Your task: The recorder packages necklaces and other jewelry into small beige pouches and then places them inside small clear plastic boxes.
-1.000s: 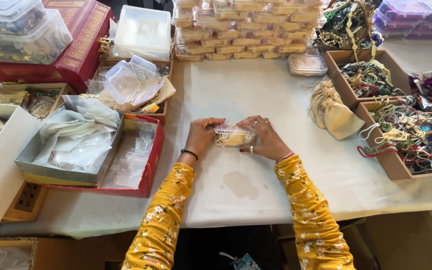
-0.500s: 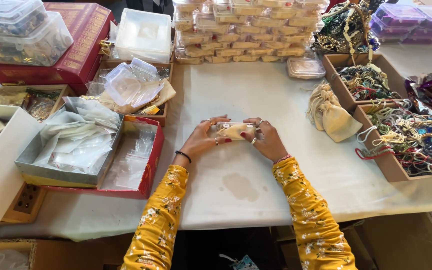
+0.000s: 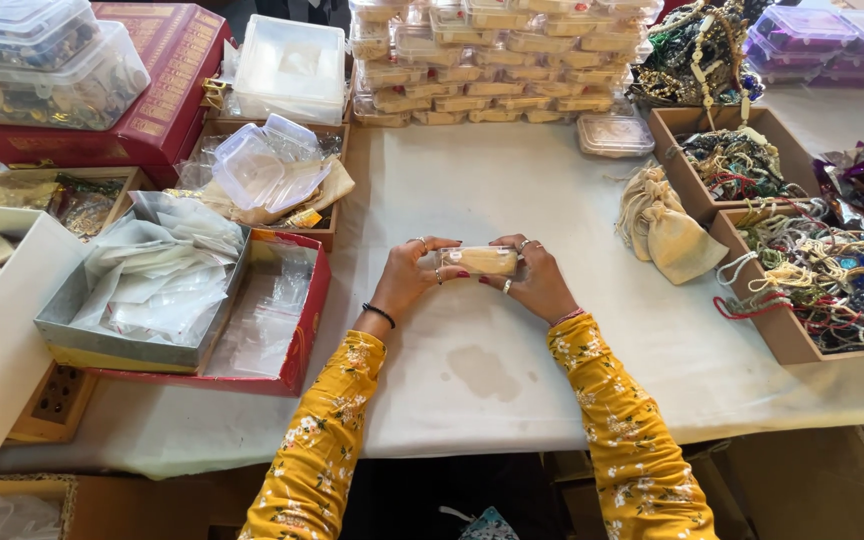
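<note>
Small clear box [image 3: 479, 260] between both hands

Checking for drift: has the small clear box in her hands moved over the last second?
Yes. The small clear box has edged away from her, farther from the stain on the white cloth.

A jewellery packing workshop: stacked clear plastic boxes [image 3: 492, 70], cardboard trays of beaded bracelets [image 3: 822, 290] and cloth pouches [image 3: 667, 225] crowd the cloth-covered surface [image 3: 512, 190].

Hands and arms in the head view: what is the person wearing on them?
Both arms have long mustard-yellow sleeves with a small floral print. The left hand has a thin black wristband and rings; the right hand has rings and a pinkish band at the wrist. Nails look dark red.
</note>
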